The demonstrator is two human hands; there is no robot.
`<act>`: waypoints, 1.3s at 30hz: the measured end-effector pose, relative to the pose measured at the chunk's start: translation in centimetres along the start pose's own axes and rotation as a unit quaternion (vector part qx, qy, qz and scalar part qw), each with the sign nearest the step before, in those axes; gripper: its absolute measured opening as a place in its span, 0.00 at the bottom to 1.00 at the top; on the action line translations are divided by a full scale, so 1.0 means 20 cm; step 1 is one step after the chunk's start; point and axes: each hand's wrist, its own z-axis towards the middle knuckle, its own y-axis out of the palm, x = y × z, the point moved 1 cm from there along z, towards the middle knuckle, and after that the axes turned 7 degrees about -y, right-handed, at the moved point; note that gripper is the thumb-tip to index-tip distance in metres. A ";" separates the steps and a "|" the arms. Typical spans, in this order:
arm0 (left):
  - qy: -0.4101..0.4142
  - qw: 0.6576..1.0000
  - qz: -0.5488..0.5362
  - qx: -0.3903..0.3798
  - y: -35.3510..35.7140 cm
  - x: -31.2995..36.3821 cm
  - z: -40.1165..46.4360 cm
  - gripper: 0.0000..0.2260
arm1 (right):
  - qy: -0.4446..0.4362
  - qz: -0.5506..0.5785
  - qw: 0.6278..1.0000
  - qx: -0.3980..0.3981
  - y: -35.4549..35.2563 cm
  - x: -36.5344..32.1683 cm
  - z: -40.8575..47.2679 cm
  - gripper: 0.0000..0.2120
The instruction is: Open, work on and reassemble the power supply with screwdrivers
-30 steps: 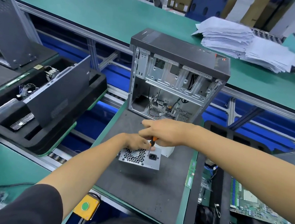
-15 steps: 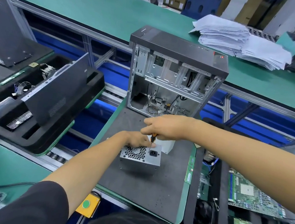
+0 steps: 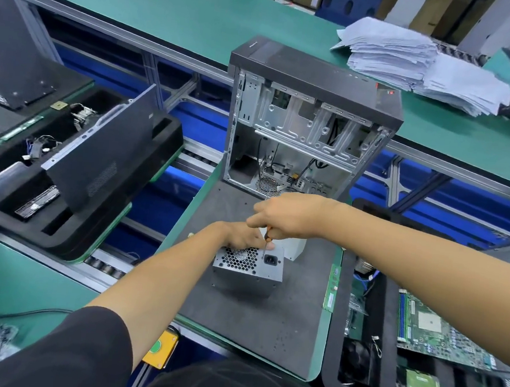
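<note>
The silver power supply [image 3: 249, 265] stands on the dark grey mat [image 3: 267, 324], its honeycomb fan grille and black power socket facing me. My left hand [image 3: 242, 237] rests on its top far edge and holds it. My right hand [image 3: 285, 217] grips a screwdriver [image 3: 267, 243] with an orange-and-black handle, held upright. Its thin shaft points down at the face of the unit beside the socket. A small white box [image 3: 295, 247] stands just behind the power supply, partly hidden by my hands.
An open computer case [image 3: 309, 121] stands upright at the mat's far edge. Black foam trays hold a side panel [image 3: 103, 152] on the left and a motherboard [image 3: 439, 330] on the right. A memory stick [image 3: 331, 288] lies on the mat's right edge. A paper stack [image 3: 419, 62] sits beyond.
The view has shifted slightly. Both hands stay on the power supply and screwdriver, with the tip still at the face next to the socket.
</note>
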 end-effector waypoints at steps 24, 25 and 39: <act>0.023 0.999 0.022 -0.030 -0.04 0.05 -0.02 0.26 | 0.167 0.075 0.981 0.061 0.08 -0.10 0.00 0.08; 0.009 0.999 0.022 -0.031 -0.04 0.05 -0.01 0.28 | 0.163 0.091 0.981 0.056 0.07 -0.10 0.00 0.10; -0.015 0.999 0.018 -0.047 -0.05 0.05 -0.01 0.32 | 0.181 0.068 0.981 0.031 0.07 -0.06 -0.04 0.08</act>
